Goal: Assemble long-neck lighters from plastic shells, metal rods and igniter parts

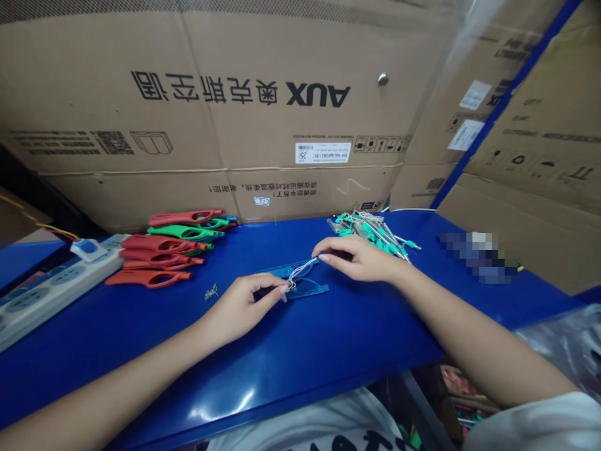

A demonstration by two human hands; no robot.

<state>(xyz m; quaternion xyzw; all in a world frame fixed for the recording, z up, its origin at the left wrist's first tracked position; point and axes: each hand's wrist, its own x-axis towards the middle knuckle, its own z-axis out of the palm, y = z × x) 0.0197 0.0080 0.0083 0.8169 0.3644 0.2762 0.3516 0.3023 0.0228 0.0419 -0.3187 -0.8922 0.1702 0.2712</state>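
Thin white wires (298, 270) stretch between my two hands above the blue table. My left hand (248, 304) is closed, pinching the lower left end of the wires between thumb and fingertips. At the upper right end, my right hand (359, 258) is also closed, pinching the wires. Beneath them lie two blue plastic shell halves (310, 290) with oval openings, partly covered by my left hand. Left of that hand is a small pile of screws (211, 292). What else may be inside either pinch is too small to make out.
Red, green and orange plastic handles (157, 258) are stacked on the left beside a white power strip (61, 282). Behind my right hand lies a heap of metal rods with green parts (370, 230). Cardboard walls (263, 37) enclose the blue table (263, 369).
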